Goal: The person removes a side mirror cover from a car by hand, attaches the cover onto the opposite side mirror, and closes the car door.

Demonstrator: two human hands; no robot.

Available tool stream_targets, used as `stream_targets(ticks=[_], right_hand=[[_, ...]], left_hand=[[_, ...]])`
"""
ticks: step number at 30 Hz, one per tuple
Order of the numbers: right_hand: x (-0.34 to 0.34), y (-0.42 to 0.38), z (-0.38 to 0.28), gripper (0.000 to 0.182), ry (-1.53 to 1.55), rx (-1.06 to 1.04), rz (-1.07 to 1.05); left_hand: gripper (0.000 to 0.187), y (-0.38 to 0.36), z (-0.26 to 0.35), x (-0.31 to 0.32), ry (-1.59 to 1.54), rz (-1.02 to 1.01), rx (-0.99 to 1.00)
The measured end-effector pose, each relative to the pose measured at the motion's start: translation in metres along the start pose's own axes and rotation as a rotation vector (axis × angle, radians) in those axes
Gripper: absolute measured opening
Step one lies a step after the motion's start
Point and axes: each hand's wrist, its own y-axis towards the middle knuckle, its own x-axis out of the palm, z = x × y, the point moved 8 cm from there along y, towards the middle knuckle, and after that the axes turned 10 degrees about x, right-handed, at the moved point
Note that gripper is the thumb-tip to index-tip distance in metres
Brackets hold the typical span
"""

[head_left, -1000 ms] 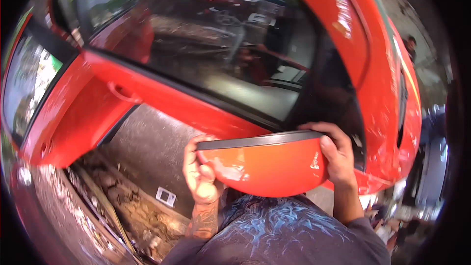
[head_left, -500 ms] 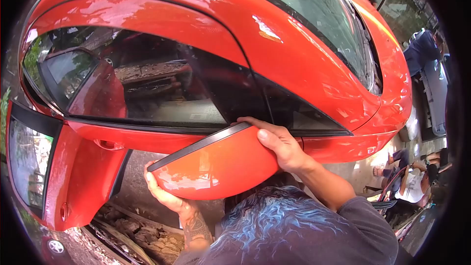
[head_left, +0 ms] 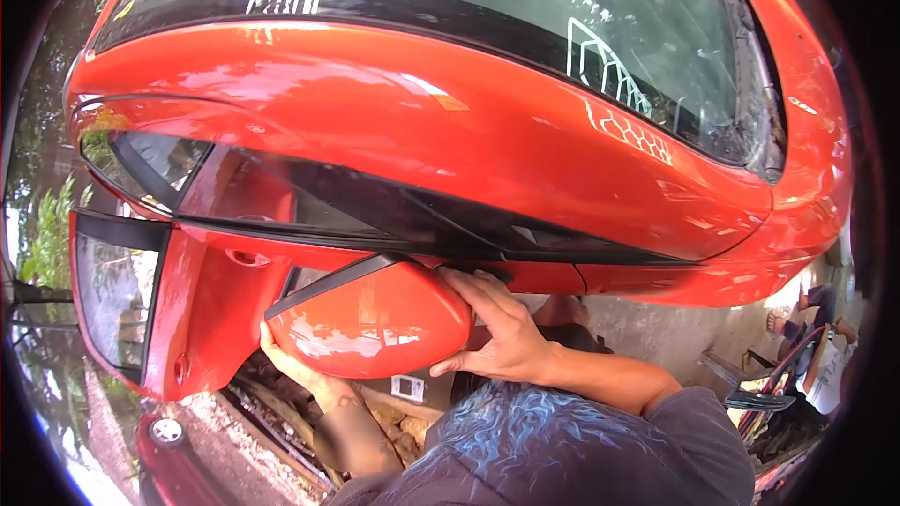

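I hold an orange-red side mirror housing (head_left: 370,323) with a black rim against the front door of a red car (head_left: 469,131). My left hand (head_left: 286,361) cups its underside at the left end. My right hand (head_left: 497,328) grips its right end, fingers spread over the shell where it meets the black trim at the door's front corner. The mirror sits just below the dark side window (head_left: 281,197).
The car's windshield (head_left: 525,28) fills the top of the view. An open rear door (head_left: 131,290) hangs at the left. Debris and dirt (head_left: 394,412) lie on the ground below. Other people (head_left: 816,337) sit at the far right.
The mirror housing has moved left and up against the door's front corner. My right hand shifted from its top edge to its right end. The view tilted up toward the windshield.
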Motion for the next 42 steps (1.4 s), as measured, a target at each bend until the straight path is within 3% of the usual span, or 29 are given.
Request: stream_targets(ticks=[4,7,21,24,25,28,32,33,34,35,38,39,40,42], right_hand=[[0.0,0.002,0.008,0.099,0.04,-0.009,-0.109],[0.006,0.002,0.017,0.089,0.02,-0.031,-0.194],[0.008,0.004,0.032,0.082,0.106,0.064,-0.253],[0.005,0.009,0.025,0.086,0.083,-0.024,-0.25],[0.002,0.011,0.022,0.086,0.05,-0.003,-0.228],[0.006,0.008,0.018,0.092,-0.043,-0.068,-0.201],[0.006,0.01,0.016,0.092,-0.046,-0.094,-0.216],[0.004,0.012,0.017,0.092,-0.019,-0.06,-0.22],[0.004,0.012,0.018,0.092,0.008,-0.025,-0.222],[0.01,0.007,0.034,0.1,0.129,0.169,-0.3],[0.0,0.013,0.007,0.109,0.211,0.135,-0.239],[-0.002,0.017,-0.014,0.117,0.163,0.015,-0.21],[-0.003,0.018,-0.019,0.112,0.148,-0.014,-0.176],[-0.004,0.027,-0.056,0.105,-0.312,-0.21,-0.141]], left_hand=[[0.054,-0.004,0.007,0.001,0.094,0.017,0.003],[0.052,-0.012,0.015,-0.013,0.17,0.163,0.084],[0.045,0.027,0.005,-0.039,-0.074,-0.164,0.117],[0.044,0.004,0.005,-0.011,-0.233,-0.124,0.141],[0.042,0.009,0.004,-0.022,-0.07,-0.005,0.153],[0.041,0.007,0.006,-0.018,-0.106,-0.011,0.174],[0.046,0.005,0.002,-0.013,-0.137,-0.161,0.213],[0.048,0.002,-0.004,-0.016,-0.141,-0.114,0.193],[0.05,0.001,-0.004,-0.014,-0.131,-0.167,0.205],[0.05,0.002,-0.01,-0.018,-0.162,-0.172,0.171],[0.049,0.019,-0.017,-0.036,-0.12,-0.303,0.205],[0.045,0.025,-0.015,-0.035,-0.098,-0.385,0.244],[0.042,0.025,-0.011,-0.027,-0.145,-0.475,0.234],[0.038,0.034,-0.02,-0.024,-0.25,-0.591,0.217]])
